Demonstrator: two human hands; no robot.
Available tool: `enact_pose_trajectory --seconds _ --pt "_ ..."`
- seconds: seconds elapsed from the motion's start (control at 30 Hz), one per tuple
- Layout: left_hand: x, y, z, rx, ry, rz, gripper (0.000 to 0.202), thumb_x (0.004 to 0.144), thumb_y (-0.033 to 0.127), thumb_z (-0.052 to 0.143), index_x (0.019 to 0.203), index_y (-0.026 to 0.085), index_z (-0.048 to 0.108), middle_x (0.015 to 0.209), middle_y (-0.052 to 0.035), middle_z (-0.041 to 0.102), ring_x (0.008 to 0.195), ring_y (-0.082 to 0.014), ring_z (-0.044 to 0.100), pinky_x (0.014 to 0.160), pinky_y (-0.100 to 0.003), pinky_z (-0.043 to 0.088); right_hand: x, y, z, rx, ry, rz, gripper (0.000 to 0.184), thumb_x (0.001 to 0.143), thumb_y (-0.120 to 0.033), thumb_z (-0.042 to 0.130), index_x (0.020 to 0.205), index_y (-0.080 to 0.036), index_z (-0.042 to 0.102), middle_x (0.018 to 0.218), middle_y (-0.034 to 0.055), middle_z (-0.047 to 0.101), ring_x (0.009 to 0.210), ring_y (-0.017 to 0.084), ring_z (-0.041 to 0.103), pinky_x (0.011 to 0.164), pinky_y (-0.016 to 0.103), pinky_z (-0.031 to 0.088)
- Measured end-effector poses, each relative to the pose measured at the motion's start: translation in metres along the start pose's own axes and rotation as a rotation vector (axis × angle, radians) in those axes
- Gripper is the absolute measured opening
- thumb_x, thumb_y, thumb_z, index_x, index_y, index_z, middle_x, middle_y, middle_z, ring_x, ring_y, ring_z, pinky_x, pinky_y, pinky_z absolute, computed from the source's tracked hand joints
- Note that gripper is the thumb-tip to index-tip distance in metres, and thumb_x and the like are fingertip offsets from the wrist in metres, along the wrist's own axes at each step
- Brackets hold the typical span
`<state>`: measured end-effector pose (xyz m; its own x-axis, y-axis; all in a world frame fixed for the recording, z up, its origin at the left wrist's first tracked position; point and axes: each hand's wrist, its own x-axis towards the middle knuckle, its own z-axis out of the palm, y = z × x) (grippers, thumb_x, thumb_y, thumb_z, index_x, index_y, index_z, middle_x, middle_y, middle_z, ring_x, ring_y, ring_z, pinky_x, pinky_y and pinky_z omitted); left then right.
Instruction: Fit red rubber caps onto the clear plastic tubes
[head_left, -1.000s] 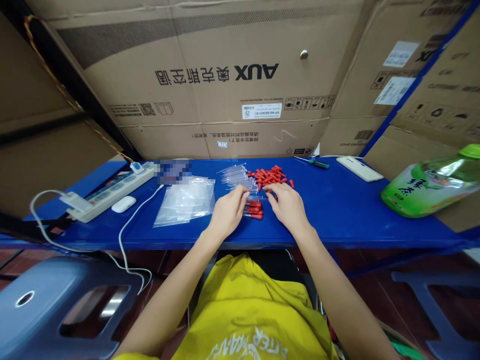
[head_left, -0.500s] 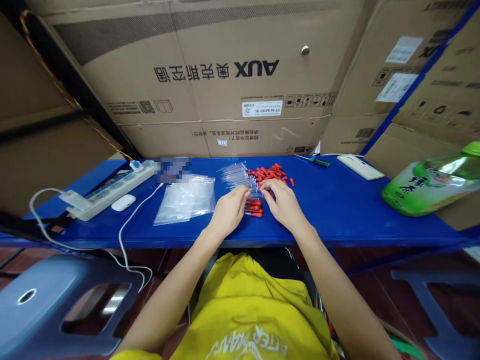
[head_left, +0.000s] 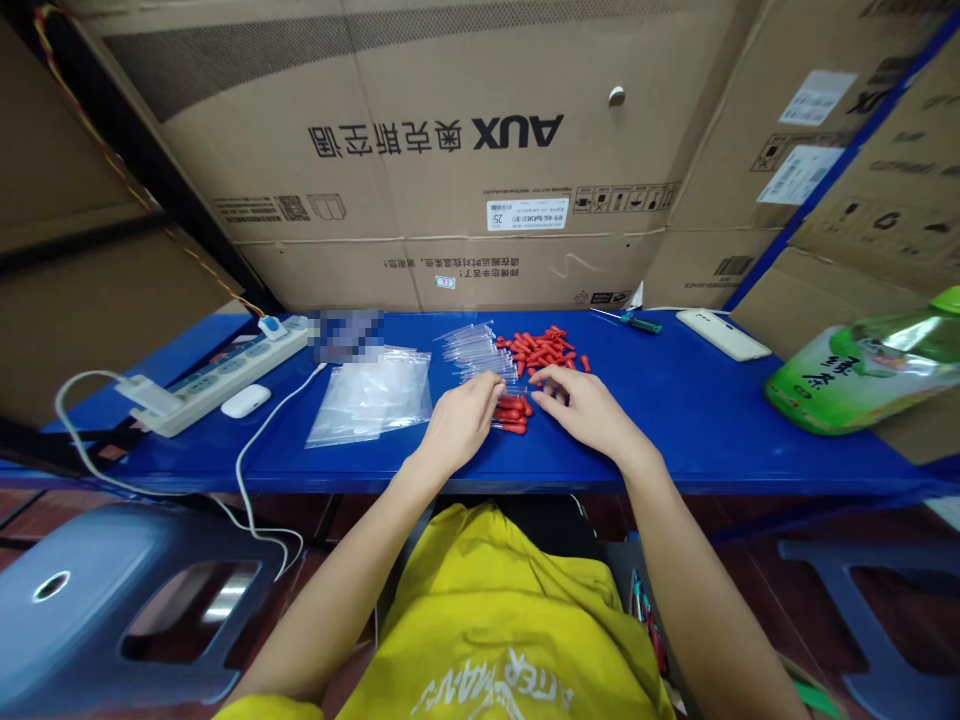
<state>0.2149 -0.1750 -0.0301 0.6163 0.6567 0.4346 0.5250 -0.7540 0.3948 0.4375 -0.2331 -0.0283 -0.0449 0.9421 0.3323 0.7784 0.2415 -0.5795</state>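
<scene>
Head view: my left hand (head_left: 463, 420) pinches a clear tube (head_left: 517, 390) between thumb and fingers, midway along the blue surface (head_left: 697, 430). My right hand (head_left: 589, 410) has thumb and forefinger apart, just beside the tube's outer end. Both forearms cross the front edge. Toward the back edge, clear tubes (head_left: 472, 348) lie in a heap, with red caps (head_left: 544, 350) touching or close on their right. Red-ended tubes (head_left: 512, 413) sit by my left fingertips, on the front-edge side. Leftward, plastic bags (head_left: 367, 400) lie near my left hand; rightward, a broad stretch of blue runs to the green bottle (head_left: 847, 385) at the right end. A screwdriver (head_left: 643, 325) and a white phone (head_left: 722, 335) lie by the back edge, where cardboard (head_left: 420, 70) rises. A power strip (head_left: 225, 375) lies toward the left end.
</scene>
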Motion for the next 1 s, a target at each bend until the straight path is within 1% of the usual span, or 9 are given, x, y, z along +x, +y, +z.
enact_pose_trajectory --seconds 0.07,0.13,0.3,0.4,0.53,0.73,0.83,0.9,1.0 --pt "0.0 -0.001 0.0 -0.01 0.012 0.021 0.03 0.114 0.033 0.031 0.104 0.021 0.057 0.099 -0.0056 0.07 0.087 -0.0205 0.067 0.078 -0.03 0.047 -0.001 -0.003 -0.003 0.009 -0.079 -0.039 0.02 0.096 -0.028 0.066 0.115 -0.026 0.073 0.092 0.0009 0.073 0.071 0.017 0.063 0.07 0.03 0.048" --pt "0.001 -0.001 0.0 -0.022 0.022 0.041 0.031 0.114 0.033 0.032 0.104 0.021 0.058 0.099 -0.006 0.07 0.088 -0.02 0.066 0.079 -0.03 0.047 -0.002 -0.004 -0.003 -0.019 -0.116 -0.077 0.024 0.094 -0.023 0.067 0.116 -0.028 0.075 0.098 0.0014 0.075 0.075 0.017 0.065 0.074 0.03 0.049" --pt "0.001 -0.001 0.0 -0.062 0.017 0.076 0.03 0.113 0.032 0.033 0.104 0.022 0.06 0.096 -0.0057 0.069 0.087 -0.0195 0.066 0.081 -0.029 0.048 -0.002 -0.002 0.002 -0.049 -0.112 -0.064 0.022 0.091 -0.021 0.071 0.112 -0.026 0.077 0.105 0.0032 0.078 0.089 0.02 0.07 0.08 0.032 0.05" --pt "0.001 0.001 0.0 -0.072 -0.035 0.06 0.029 0.113 0.034 0.035 0.102 0.023 0.06 0.092 -0.0045 0.068 0.083 -0.0193 0.066 0.077 -0.028 0.048 -0.001 -0.003 0.002 -0.072 -0.113 -0.068 0.019 0.09 -0.021 0.072 0.109 -0.025 0.076 0.106 0.0038 0.078 0.094 0.022 0.071 0.082 0.032 0.05" --pt "0.001 0.002 0.0 -0.059 -0.078 0.046 0.027 0.112 0.034 0.037 0.102 0.023 0.06 0.093 -0.0041 0.069 0.083 -0.0202 0.067 0.076 -0.028 0.048 -0.002 -0.006 0.003 -0.116 -0.105 -0.064 0.018 0.09 -0.018 0.069 0.106 -0.024 0.075 0.103 0.0032 0.077 0.09 0.021 0.07 0.077 0.03 0.048" --pt "0.001 0.002 0.001 -0.055 -0.056 0.025 0.025 0.112 0.032 0.036 0.107 0.022 0.058 0.098 -0.0056 0.071 0.088 -0.0214 0.069 0.079 -0.03 0.05 -0.001 -0.007 0.002 -0.101 -0.088 -0.041 0.025 0.087 -0.011 0.062 0.106 -0.023 0.072 0.102 0.0026 0.078 0.081 0.019 0.068 0.07 0.029 0.045" --pt "0.001 0.002 0.0 -0.039 -0.041 0.016 0.024 0.112 0.031 0.036 0.108 0.022 0.057 0.101 -0.0063 0.072 0.091 -0.0221 0.07 0.08 -0.031 0.05 0.001 -0.008 0.002 -0.049 -0.008 -0.06 0.022 0.093 -0.012 0.054 0.099 -0.022 0.072 0.1 0.0038 0.078 0.086 0.02 0.071 0.077 0.031 0.048" --pt "0.001 0.004 -0.002 -0.035 -0.022 0.013 0.024 0.112 0.031 0.035 0.109 0.022 0.057 0.101 -0.0062 0.072 0.09 -0.022 0.07 0.079 -0.031 0.049 0.003 -0.011 0.003 0.019 0.124 -0.042 0.021 0.096 -0.016 0.052 0.094 -0.022 0.071 0.092 0.0037 0.077 0.08 0.02 0.07 0.077 0.032 0.05" --pt "0.001 0.004 -0.004 -0.062 0.027 0.026 0.026 0.113 0.033 0.033 0.109 0.023 0.056 0.098 -0.0058 0.071 0.087 -0.021 0.069 0.078 -0.03 0.048 0.003 -0.019 0.005 0.173 0.333 0.001 0.013 0.095 -0.024 0.059 0.095 -0.022 0.071 0.08 0.0025 0.074 0.07 0.019 0.067 0.068 0.031 0.052"
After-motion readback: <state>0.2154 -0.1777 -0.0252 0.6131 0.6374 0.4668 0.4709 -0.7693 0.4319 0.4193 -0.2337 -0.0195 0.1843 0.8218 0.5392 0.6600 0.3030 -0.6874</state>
